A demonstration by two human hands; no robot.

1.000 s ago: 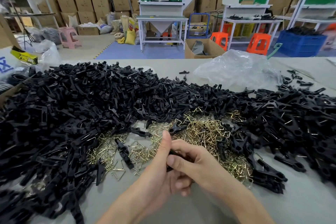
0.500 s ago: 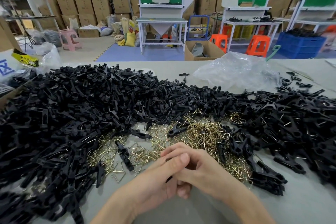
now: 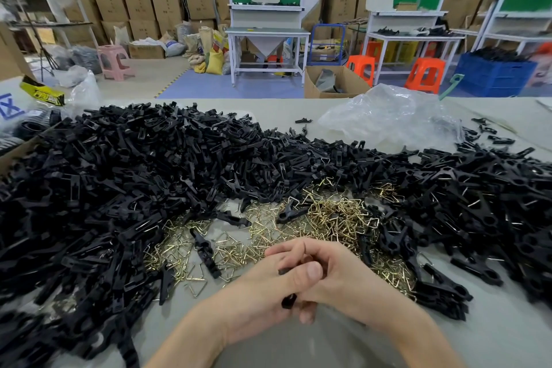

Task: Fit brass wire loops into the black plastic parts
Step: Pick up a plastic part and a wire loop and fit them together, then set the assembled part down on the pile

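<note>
**Loop-fitting step in hand**

Head view: left grip [image 3: 265,296] and right grip [image 3: 340,275] both clench one black plastic part [image 3: 288,300] over the tabletop [image 3: 507,337], beside the brass wire loops [image 3: 337,218]. Any held loop is hidden; seating it probably needs a firm squeeze.

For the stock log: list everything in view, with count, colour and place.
Parts: heap, black, across the table.
Loops: heap, brass, mid-table before the hands.
Bag: one, clear, table's far right.
Table: one, grey, underneath.
Boxes: many, brown, stacked at back.
Orange stools: two, orange, floor behind.
Pink stool: one, pink, back left.
Crate: one, blue, back right.
Held part: one, black, between both hands.
Left hand: grips the held part.
Right hand: grips it too.
</note>
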